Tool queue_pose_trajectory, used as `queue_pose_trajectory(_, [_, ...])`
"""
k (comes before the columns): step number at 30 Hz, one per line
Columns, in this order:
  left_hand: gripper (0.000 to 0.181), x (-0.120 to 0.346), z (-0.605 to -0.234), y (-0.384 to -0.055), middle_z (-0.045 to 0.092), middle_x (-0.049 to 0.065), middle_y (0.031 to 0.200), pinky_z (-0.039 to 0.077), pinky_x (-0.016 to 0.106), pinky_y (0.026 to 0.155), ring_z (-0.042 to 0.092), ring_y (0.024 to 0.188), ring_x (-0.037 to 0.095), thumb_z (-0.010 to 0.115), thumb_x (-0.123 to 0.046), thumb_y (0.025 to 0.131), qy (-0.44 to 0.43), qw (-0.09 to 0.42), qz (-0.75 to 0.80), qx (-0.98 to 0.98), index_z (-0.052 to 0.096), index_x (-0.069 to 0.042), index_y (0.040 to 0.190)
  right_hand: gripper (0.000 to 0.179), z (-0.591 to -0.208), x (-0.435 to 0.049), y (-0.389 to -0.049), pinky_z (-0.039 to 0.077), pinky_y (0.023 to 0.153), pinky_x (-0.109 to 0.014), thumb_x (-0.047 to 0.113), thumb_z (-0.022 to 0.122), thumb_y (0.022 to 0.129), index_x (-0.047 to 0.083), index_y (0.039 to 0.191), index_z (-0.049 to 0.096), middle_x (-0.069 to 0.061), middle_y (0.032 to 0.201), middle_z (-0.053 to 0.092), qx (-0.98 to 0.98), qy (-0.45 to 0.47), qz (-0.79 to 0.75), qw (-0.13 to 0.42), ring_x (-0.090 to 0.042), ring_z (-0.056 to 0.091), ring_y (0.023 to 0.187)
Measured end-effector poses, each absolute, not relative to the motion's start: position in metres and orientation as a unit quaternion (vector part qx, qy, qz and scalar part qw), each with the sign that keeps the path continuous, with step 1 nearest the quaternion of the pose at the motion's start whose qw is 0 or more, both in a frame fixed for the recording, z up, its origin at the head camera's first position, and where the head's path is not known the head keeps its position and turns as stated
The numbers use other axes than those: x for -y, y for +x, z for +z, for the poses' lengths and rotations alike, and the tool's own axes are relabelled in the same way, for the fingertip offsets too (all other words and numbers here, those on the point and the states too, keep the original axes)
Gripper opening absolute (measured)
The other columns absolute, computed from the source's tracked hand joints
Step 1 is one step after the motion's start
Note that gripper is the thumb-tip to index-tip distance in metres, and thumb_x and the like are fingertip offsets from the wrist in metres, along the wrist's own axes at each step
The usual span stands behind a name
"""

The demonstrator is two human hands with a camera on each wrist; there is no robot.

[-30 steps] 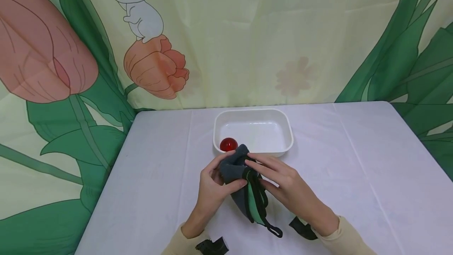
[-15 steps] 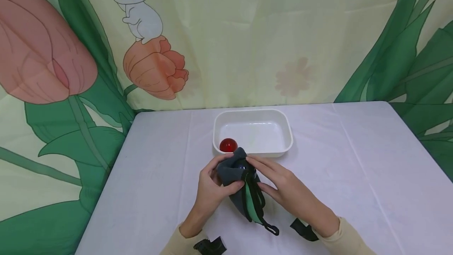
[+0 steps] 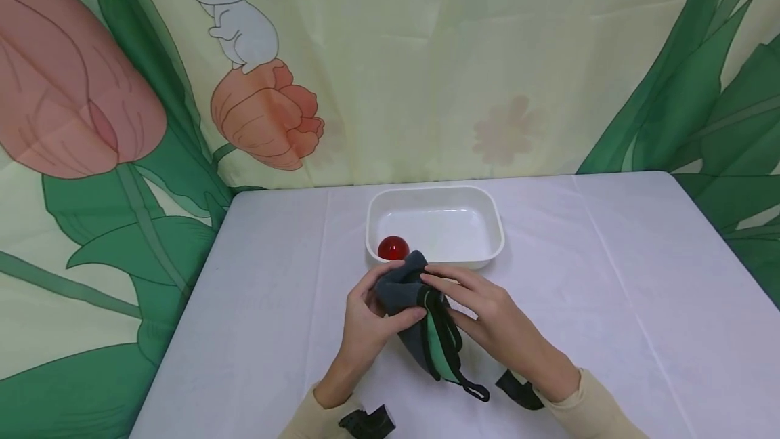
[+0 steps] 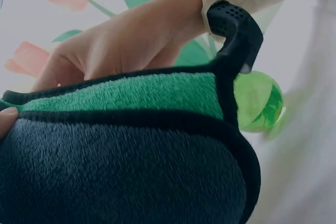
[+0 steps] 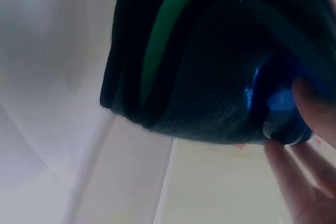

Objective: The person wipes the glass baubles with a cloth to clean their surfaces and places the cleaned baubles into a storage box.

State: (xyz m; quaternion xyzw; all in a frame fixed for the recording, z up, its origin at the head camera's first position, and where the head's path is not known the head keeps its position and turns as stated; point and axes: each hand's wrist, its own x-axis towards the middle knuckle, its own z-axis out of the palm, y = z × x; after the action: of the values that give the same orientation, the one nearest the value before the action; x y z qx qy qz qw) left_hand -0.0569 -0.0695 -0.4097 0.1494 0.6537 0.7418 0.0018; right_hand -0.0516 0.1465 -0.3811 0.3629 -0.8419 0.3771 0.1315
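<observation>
A dark grey-blue cloth (image 3: 409,290) with a green plush side, black edging and a hanging loop is bunched between both hands, close in front of the tray. My left hand (image 3: 365,320) grips its left side, thumb across the front. On the other side, my right hand (image 3: 487,307) has fingertips and thumb at the folds. In the right wrist view, a shiny clear-blue ball (image 5: 281,103) sits inside the cloth, between that hand's thumb and fingers. The cloth hides most of this ball from the head view.
A white rectangular tray (image 3: 496,222) stands at the back of the white-covered table (image 3: 280,276), with a red clear ball (image 3: 393,248) in its near left corner. A clear green ball (image 4: 258,100) lies on the table beneath the right wrist, as the left wrist view shows.
Half a second ago the right fingers were a little lower on the cloth and a dark patch of the ball showed. Now the cloth covers it there, and its loop has swung slightly right.
</observation>
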Motion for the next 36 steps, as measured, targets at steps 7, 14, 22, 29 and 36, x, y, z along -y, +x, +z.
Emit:
queue_pose_trajectory(7, [0.064,0.068,-0.41,-0.056,0.057,0.017,0.134,0.051,0.031,0.1,0.062,0.117,0.028,0.08,-0.001,0.079,0.162,0.004,0.733,-0.66,0.053,-0.007,0.136,0.062,-0.381,-0.148,-0.054,0.058,0.088,-0.032,-0.008,0.075,0.081,0.01,0.137,0.058,-0.007,0.135,0.062,0.817,0.278,0.504,0.024,-0.023,0.064,0.116])
queue_pose_trajectory(14, [0.062,0.068,-0.411,-0.056,0.061,0.018,0.13,0.052,0.033,0.099,0.064,0.115,0.028,0.079,0.004,0.077,0.172,-0.012,0.731,-0.66,0.055,-0.005,0.134,0.068,-0.379,-0.152,-0.054,0.057,0.089,-0.031,-0.009,0.077,0.078,0.01,0.14,0.056,-0.006,0.137,0.06,0.824,0.304,0.478,0.029,-0.022,0.063,0.118])
queue_pose_trajectory(22, [0.061,0.066,-0.409,-0.055,0.061,0.019,0.129,0.054,0.033,0.096,0.065,0.112,0.026,0.079,0.005,0.076,0.157,-0.016,0.739,-0.654,0.056,-0.004,0.132,0.071,-0.376,-0.158,-0.055,0.046,0.101,-0.017,-0.002,0.084,0.075,0.015,0.139,0.058,-0.003,0.141,0.057,0.836,0.38,0.379,0.118,-0.02,0.057,0.127])
queue_pose_trajectory(29, [0.061,0.065,-0.408,-0.054,0.061,0.02,0.13,0.054,0.033,0.096,0.065,0.112,0.026,0.08,0.004,0.076,0.169,-0.016,0.743,-0.648,0.056,-0.003,0.132,0.044,-0.379,-0.158,-0.055,0.043,0.102,-0.016,0.034,0.049,0.099,0.01,0.134,0.062,-0.009,0.139,0.058,0.81,0.422,0.375,0.161,-0.023,0.055,0.128])
queue_pose_trajectory(36, [0.061,0.065,-0.407,-0.051,0.061,0.018,0.129,0.054,0.033,0.096,0.065,0.111,0.028,0.08,0.003,0.077,0.179,-0.026,0.731,-0.658,0.056,-0.005,0.133,0.046,-0.38,-0.158,-0.05,0.045,0.1,-0.016,0.033,0.053,0.097,0.01,0.135,0.061,-0.009,0.14,0.057,0.819,0.4,0.386,0.141,-0.024,0.057,0.126])
